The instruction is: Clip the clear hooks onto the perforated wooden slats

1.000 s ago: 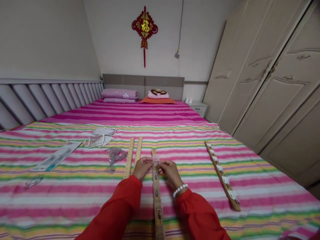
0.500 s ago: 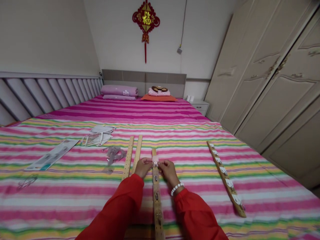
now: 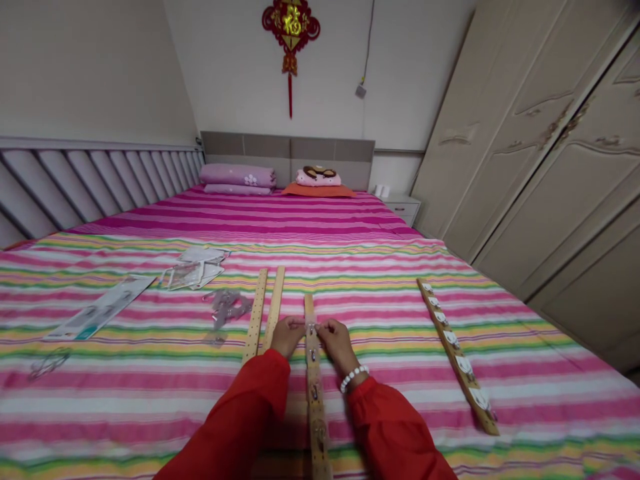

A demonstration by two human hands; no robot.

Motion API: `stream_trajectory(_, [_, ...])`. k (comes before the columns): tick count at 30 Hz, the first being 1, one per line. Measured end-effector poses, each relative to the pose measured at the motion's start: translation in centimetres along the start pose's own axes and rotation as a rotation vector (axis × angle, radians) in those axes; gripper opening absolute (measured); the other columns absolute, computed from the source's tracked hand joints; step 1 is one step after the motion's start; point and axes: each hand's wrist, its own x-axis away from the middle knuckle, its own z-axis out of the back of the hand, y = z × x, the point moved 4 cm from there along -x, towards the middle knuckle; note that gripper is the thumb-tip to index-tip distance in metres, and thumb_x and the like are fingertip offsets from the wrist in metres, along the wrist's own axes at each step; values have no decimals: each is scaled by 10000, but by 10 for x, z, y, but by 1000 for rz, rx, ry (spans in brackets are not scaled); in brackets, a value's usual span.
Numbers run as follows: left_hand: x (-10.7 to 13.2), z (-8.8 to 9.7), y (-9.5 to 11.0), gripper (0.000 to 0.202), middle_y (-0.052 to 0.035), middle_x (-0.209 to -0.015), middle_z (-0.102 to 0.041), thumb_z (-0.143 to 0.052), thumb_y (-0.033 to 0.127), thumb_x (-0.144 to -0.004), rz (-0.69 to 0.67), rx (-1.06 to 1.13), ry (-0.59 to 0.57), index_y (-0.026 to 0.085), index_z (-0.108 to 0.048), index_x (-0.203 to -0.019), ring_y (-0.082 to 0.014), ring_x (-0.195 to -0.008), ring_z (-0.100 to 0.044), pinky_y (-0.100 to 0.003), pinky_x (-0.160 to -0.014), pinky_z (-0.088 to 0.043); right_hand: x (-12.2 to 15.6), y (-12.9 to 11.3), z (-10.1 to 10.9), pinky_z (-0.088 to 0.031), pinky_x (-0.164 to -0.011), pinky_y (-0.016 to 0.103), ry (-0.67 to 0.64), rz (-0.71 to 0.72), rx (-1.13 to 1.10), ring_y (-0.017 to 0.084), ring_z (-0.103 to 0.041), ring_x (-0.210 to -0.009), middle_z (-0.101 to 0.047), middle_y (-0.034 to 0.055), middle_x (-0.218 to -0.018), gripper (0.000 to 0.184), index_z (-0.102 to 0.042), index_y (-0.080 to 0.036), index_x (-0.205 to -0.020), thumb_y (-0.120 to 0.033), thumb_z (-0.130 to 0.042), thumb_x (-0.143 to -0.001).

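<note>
A narrow wooden strip lies lengthwise before me, carrying several small metal hooks on clear pads. Near its far end, a clear adhesive hook rests against the wood between my fingertips. My left hand pinches the hook's left edge. From the right, my right hand holds the opposite edge with thumb and finger; a white bead bracelet circles that wrist. Just left of my left hand are a perforated wooden strip and a plain wooden strip. The fingertips partly hide the hook.
On the striped bedspread, another wooden strip with white-backed hooks lies to the right. To the left are clear hook pieces, empty-looking packets, a long package card and a thin wire-like item.
The clear piece stood out above the strip earlier; now it sits lower and flatter against the wood between my fingers. My hands have barely moved, and the view has tilted slightly downward.
</note>
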Motion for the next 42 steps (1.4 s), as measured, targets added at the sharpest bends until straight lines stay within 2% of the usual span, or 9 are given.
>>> stream_trajectory(10, [2,1,-3,198,-7,-574,-667,-758,174,-464,23,-34,37,143,-643,-621,-165,-606,-620,-270,-615,-472,1,5,0,-337,-463,247,3,-4,9,127,-428,-478,-492,-44,-457,185,-535,-208,-521,-336,-637,-608])
stream_trajectory(16, [3,0,-5,233,22,-537,-623,-732,134,-467,25,-26,97,145,-626,-675,-138,-560,-585,-244,-570,-445,0,9,-2,-341,-448,238,27,-26,-26,120,-426,-473,-488,-51,-466,180,-532,-207,-533,-334,-637,-605])
stream_trajectory(19, [7,-2,-3,262,47,-499,-580,-730,147,-467,-3,23,73,147,-637,-713,-122,-513,-551,-232,-532,-425,2,8,-3,-352,-444,237,46,-40,-84,123,-444,-474,-502,-54,-494,151,-561,-204,-598,-325,-651,-595])
stream_trajectory(21, [9,-2,-2,271,53,-488,-567,-733,164,-473,-25,45,40,143,-664,-734,-119,-505,-540,-232,-528,-423,5,5,-3,-361,-447,240,43,-23,-104,125,-446,-471,-499,-62,-507,158,-624,-198,-707,-312,-659,-604])
stream_trajectory(25, [9,0,-4,275,7,-591,-664,-743,175,-491,-28,36,16,146,-722,-764,-151,-607,-605,-263,-623,-477,10,-3,-3,-447,-553,284,-29,82,-27,168,-533,-578,-615,-14,-627,297,-712,-217,-957,-301,-641,-681])
stream_trajectory(29, [5,0,-7,262,-32,-739,-737,-745,181,-515,-28,-18,-54,169,-750,-776,-208,-791,-663,-325,-812,-501,12,-10,-3,-475,-735,347,-86,221,194,211,-592,-733,-671,44,-755,258,-758,-245,-934,-238,-563,-765])
stream_trajectory(33, [-1,-2,-9,249,-38,-774,-750,-740,187,-524,-39,-55,-125,185,-759,-773,-228,-863,-665,-347,-881,-483,10,-9,-6,-458,-684,322,-121,262,360,196,-566,-669,-623,47,-698,349,-742,-254,-1027,-149,-513,-785])
stream_trajectory(37, [-7,-2,-11,311,0,-653,-710,-720,168,-537,-32,-114,-152,164,-758,-846,-199,-785,-650,-311,-809,-486,1,-5,-7,-457,-725,337,-167,234,395,210,-592,-708,-659,70,-744,365,-736,-237,-1050,-132,-515,-779])
stream_trajectory(42, [-12,-2,-12,386,58,-504,-594,-725,114,-494,26,-121,-147,148,-757,-877,-125,-578,-556,-234,-616,-442,-12,3,-8,-483,-779,366,-328,68,111,218,-634,-800,-734,22,-794,264,-759,-252,-926,-220,-590,-726])
